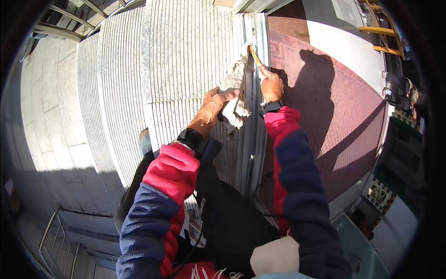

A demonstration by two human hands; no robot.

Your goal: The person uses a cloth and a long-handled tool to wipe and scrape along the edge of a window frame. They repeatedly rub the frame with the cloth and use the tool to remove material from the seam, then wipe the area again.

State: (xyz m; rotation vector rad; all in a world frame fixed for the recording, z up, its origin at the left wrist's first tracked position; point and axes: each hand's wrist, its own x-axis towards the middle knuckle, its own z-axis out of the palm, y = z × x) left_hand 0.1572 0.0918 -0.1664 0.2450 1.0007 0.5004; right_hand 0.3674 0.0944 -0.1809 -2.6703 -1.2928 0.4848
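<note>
My left hand is closed around a dirty white cloth rag that hangs loosely on both sides of my fingers. My right hand grips a slim orange-handled tool, with the forefinger laid along its shaft. The tool's far end meets a whitish wad of cloth at the grooved metal door track; its tip is hidden there, so its exact kind is unclear. The upper part of the rag reaches to that same spot.
Ribbed stone steps drop leftward to grey paving. Metal railings stand lower left and upper left. Right of the track lies a reddish patterned mat with my shadow on it. A yellow wooden frame stands at upper right.
</note>
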